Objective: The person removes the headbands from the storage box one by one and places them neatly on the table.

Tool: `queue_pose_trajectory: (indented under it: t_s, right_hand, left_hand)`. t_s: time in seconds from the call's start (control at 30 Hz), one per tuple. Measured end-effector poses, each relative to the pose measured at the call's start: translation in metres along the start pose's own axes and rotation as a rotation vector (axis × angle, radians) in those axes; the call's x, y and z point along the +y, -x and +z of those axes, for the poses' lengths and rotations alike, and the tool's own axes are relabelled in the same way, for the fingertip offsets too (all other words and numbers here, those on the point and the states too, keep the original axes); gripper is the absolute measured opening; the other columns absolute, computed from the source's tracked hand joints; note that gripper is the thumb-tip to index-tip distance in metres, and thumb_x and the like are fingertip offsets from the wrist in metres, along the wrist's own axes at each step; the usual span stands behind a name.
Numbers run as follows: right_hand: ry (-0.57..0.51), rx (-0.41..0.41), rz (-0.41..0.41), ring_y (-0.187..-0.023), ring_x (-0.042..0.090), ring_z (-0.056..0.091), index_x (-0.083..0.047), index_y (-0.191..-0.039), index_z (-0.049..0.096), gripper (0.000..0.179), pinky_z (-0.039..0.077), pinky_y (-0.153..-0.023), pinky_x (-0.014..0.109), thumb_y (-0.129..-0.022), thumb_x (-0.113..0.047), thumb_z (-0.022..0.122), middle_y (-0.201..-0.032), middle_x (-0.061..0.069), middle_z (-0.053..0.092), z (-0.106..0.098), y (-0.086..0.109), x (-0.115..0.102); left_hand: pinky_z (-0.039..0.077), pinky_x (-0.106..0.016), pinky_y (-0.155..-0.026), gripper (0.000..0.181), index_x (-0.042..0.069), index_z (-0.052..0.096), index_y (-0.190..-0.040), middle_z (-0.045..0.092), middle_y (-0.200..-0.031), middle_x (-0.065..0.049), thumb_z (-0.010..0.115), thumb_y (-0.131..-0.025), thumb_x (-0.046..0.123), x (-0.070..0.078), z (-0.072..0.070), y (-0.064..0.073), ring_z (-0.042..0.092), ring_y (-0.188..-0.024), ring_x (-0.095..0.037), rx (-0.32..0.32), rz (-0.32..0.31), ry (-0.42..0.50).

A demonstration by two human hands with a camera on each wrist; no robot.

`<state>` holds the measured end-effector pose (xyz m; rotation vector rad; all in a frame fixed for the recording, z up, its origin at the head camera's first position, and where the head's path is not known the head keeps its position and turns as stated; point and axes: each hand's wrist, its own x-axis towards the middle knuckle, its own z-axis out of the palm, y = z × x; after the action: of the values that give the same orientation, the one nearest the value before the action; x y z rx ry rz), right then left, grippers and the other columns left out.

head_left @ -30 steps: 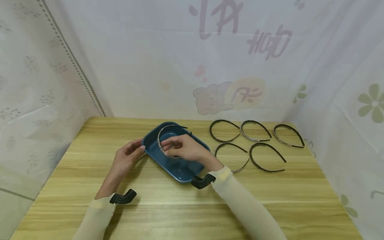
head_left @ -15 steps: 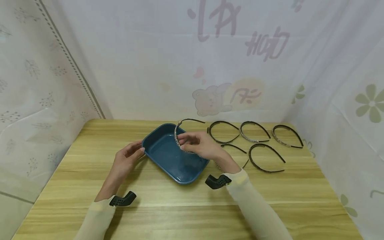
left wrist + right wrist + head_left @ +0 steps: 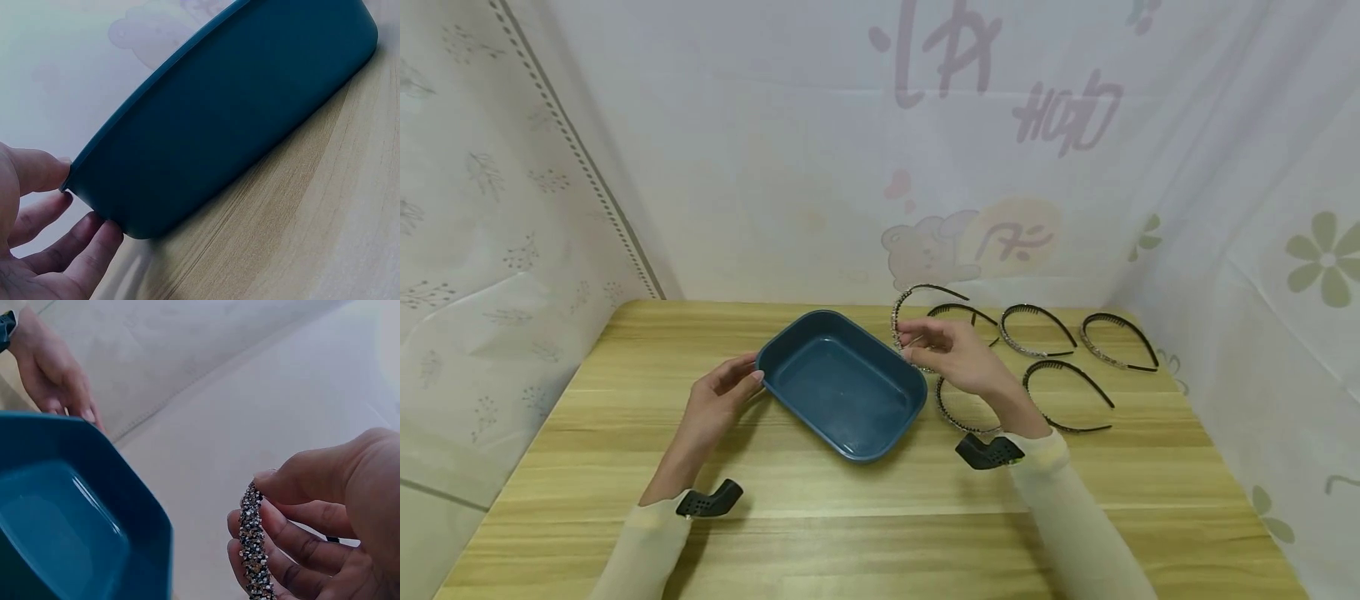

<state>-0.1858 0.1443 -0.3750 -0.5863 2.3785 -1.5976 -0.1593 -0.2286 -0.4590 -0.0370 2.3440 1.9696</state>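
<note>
My left hand (image 3: 722, 396) grips the near-left corner of a blue plastic basin (image 3: 842, 392), thumb at its rim and fingers against the outer wall, as the left wrist view shows. The basin holds nothing. To the right of it, my right hand (image 3: 958, 358) pinches a sparkly, rhinestone-covered headband (image 3: 255, 544) between thumb and fingers, above the table. In the head view this headband overlaps a black headband (image 3: 951, 307) lying behind it. Just below my right hand, another headband (image 3: 944, 410) lies partly hidden by the wrist.
More toothed headbands rest at the right: one at the back (image 3: 1006, 329), a far-right headband (image 3: 1088, 337) and a front headband (image 3: 1028, 400) near my right forearm. The wooden table (image 3: 820, 542) runs up to a printed cloth backdrop (image 3: 775, 167).
My right hand has lifted the sparkly headband out of the basin and carried it right, past the basin's edge. My left hand has stayed at the basin's corner.
</note>
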Motion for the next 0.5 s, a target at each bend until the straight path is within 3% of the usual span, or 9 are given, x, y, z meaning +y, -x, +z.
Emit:
queue_pose_trajectory:
  t_s: [0.17,0.33,0.4,0.5]
  right_hand:
    - [0.021,0.059,0.016,-0.112,0.026,0.066,-0.011,-0.14,0.063,0.043,0.058,-0.087,0.028,-0.098,-0.019,0.071,-0.127,0.013,0.067,-0.017,0.012,0.006]
    - [0.027,0.099,0.047,-0.112,0.027,0.066,-0.009,-0.142,0.061,0.045,0.06,-0.088,0.035,-0.099,-0.02,0.07,-0.13,0.017,0.067,-0.035,0.024,0.013]
    - [0.044,0.118,0.049,-0.11,0.024,0.067,-0.009,-0.142,0.06,0.045,0.06,-0.088,0.037,-0.099,-0.02,0.07,-0.13,0.017,0.067,-0.042,0.029,0.016]
    - [0.071,0.146,0.048,-0.107,0.016,0.067,-0.007,-0.143,0.059,0.046,0.059,-0.088,0.03,-0.1,-0.02,0.068,-0.13,0.018,0.066,-0.053,0.037,0.02]
  left_hand:
    - [0.055,-0.016,-0.098,0.055,0.004,0.049,-0.15,0.055,-0.141,-0.014,0.062,-0.104,0.031,0.0,0.0,0.0,0.061,-0.112,0.002,0.001,-0.002,-0.009]
    - [0.055,-0.016,-0.098,0.055,0.003,0.049,-0.15,0.055,-0.142,-0.016,0.062,-0.104,0.03,0.0,0.0,0.0,0.061,-0.112,0.002,0.006,-0.003,-0.006]
    - [0.055,-0.016,-0.098,0.055,0.003,0.049,-0.149,0.055,-0.141,-0.016,0.063,-0.104,0.03,0.0,0.0,0.0,0.061,-0.112,0.002,0.008,-0.005,-0.003]
    - [0.055,-0.017,-0.099,0.055,0.003,0.049,-0.149,0.054,-0.142,-0.017,0.063,-0.104,0.03,0.0,0.001,0.0,0.062,-0.112,0.002,0.006,-0.008,0.001]
